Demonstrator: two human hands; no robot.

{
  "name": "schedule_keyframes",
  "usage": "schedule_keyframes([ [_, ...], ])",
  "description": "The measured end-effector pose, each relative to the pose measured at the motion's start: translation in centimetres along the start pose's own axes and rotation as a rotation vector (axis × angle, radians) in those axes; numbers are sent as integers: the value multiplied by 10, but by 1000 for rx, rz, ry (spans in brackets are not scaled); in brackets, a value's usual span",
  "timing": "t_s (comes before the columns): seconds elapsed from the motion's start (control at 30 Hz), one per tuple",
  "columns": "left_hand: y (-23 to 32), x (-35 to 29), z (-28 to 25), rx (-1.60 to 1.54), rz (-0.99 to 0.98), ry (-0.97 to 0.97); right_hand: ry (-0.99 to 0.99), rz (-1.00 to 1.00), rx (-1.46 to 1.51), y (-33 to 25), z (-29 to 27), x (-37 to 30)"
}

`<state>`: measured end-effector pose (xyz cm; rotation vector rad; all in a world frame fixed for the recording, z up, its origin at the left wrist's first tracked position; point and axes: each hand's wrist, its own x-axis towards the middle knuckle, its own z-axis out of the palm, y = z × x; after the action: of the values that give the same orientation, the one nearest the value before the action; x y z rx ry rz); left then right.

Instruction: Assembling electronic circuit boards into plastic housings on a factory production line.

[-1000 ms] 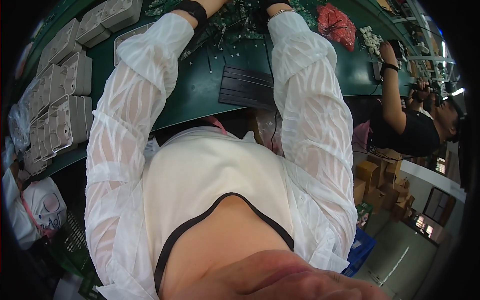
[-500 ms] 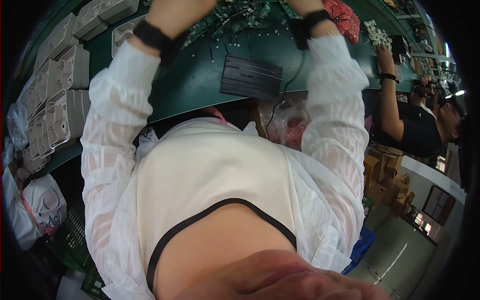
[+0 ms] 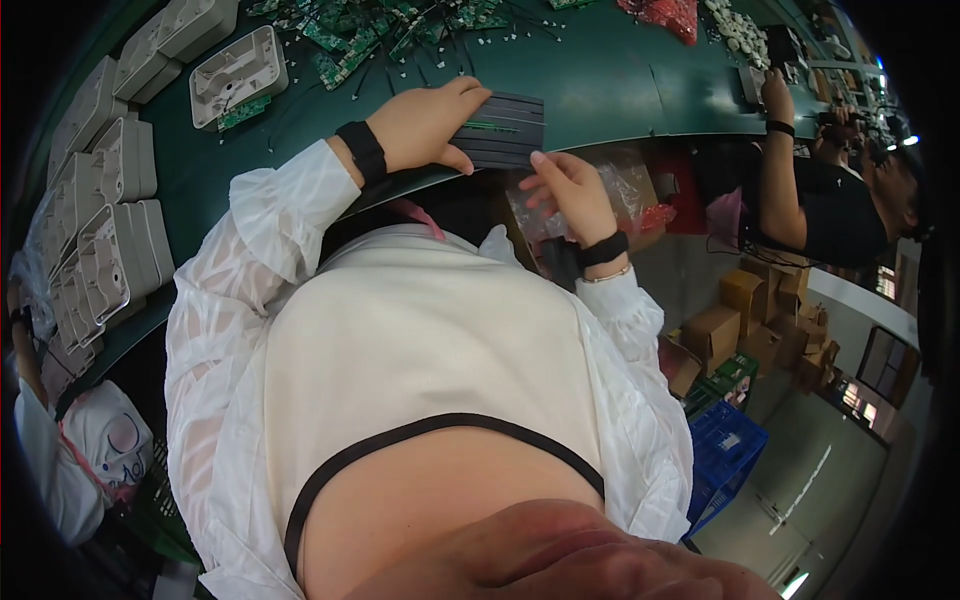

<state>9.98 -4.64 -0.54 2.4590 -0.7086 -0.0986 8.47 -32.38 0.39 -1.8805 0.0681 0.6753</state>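
Note:
A dark grey ridged plate [image 3: 515, 150] lies near the front edge of the green table. A narrow green circuit board [image 3: 497, 126] sits along one of its grooves. My left hand [image 3: 420, 125] reaches over the plate's left end, fingers at the far side and thumb at the near side, gripping it. What lies beneath the palm is hidden. My right hand [image 3: 575, 195] is at the plate's near right corner, with its thumb tip at the corner and its other fingers apart and slightly curled. I see nothing held in it.
Circuit boards with black wires [image 3: 400, 35] spread across the far table. A pale plastic housing [image 3: 238, 80] has boards beside its rim; more housings [image 3: 125, 245] are stacked left. A red bag [image 3: 668, 15] and white parts [image 3: 738, 28] lie far right, near a co-worker [image 3: 840, 210].
Both hands have come back from the far pile to the plate. A green circuit board now lies on the plate, which was bare before. The view has shifted slightly.

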Motion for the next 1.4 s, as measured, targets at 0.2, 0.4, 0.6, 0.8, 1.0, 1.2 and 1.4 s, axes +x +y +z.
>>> schedule_keyframes([
  [0.2, 0, -9, -3, -134, -1, 121, 144, -189, 200, -15, 21, 2],
  [0.4, 16, -11, -29, -377, -59, 499, 249, -487, -7, -69, 35, -7],
  [0.6, 23, -1, -41, -499, -185, 578, 340, -758, -321, -78, 43, -6],
  [0.8, 13, -25, -40, -532, -319, 524, 352, -774, -290, -73, 44, -3],
  [1.0, 0, -49, -29, -297, -344, 408, 319, -650, -27, -67, 34, -7],
  [1.2, -6, -44, -26, -359, -403, 316, 282, -571, 132, -65, 22, -10],
  [1.4, 1, -51, -34, -263, -263, 388, 403, -641, -8, -65, 22, -15],
])
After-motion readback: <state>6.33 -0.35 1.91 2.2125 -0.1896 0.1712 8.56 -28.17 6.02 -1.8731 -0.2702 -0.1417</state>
